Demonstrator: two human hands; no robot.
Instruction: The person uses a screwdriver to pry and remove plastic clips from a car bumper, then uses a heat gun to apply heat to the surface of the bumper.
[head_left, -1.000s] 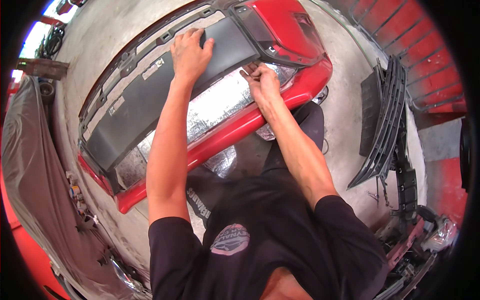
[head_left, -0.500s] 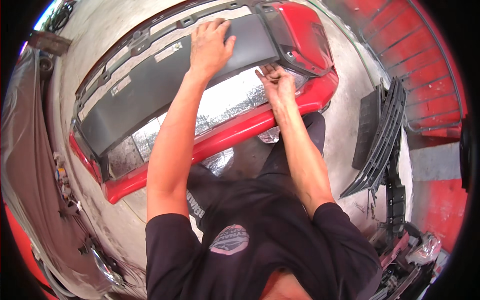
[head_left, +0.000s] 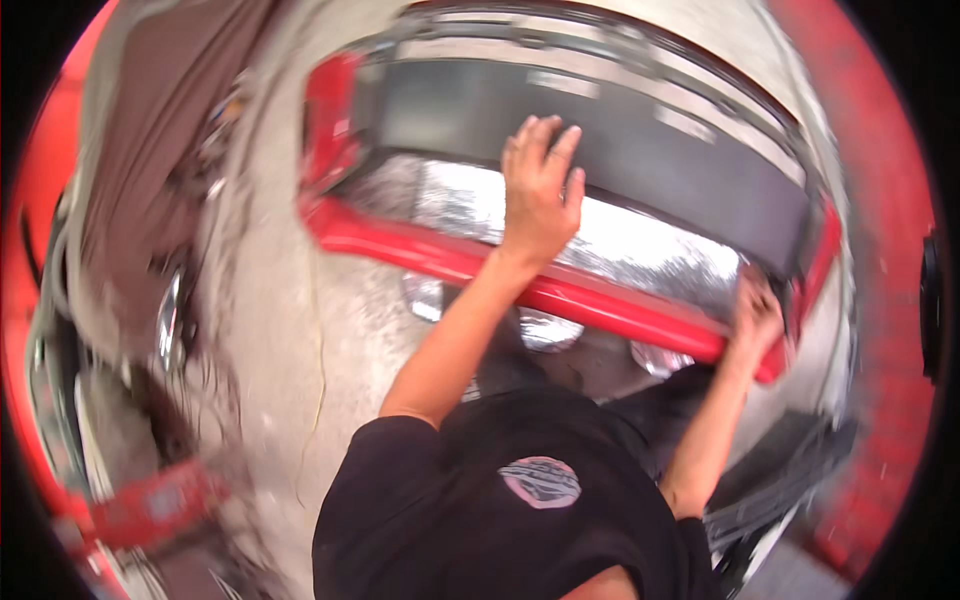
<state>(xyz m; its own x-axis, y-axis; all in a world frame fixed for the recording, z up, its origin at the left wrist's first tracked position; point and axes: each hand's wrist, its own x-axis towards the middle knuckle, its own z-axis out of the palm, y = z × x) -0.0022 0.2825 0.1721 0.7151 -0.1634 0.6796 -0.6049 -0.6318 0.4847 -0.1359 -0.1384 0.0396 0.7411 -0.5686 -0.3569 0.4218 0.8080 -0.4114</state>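
A red car bumper [head_left: 430, 250] lies in front of me, with a smooth dark grey panel [head_left: 660, 160] set across its middle. My left hand [head_left: 541, 195] is over the near edge of this panel, fingers stretched and spread, with nothing in them. Whether its fingertips touch the panel I cannot tell. At the bumper's right corner, my right hand [head_left: 758, 315] has its fingers curled together beside the panel's end. Blur hides what, if anything, is between them. Shiny silver sheeting [head_left: 460, 200] shows through the gap between panel and red lower bar.
To the left, a brown cover [head_left: 170, 110] drapes over something large, with small items along its edge. A thin yellowish cord [head_left: 321, 370] runs over the concrete floor [head_left: 265, 330]. Black slatted grille parts [head_left: 780, 480] lie at the lower right, near a red wall [head_left: 885, 400].
My view has swung, so the bumper appears turned and farther right. My left hand has come back from the panel's face to its near edge; my right hand stays near the right end.
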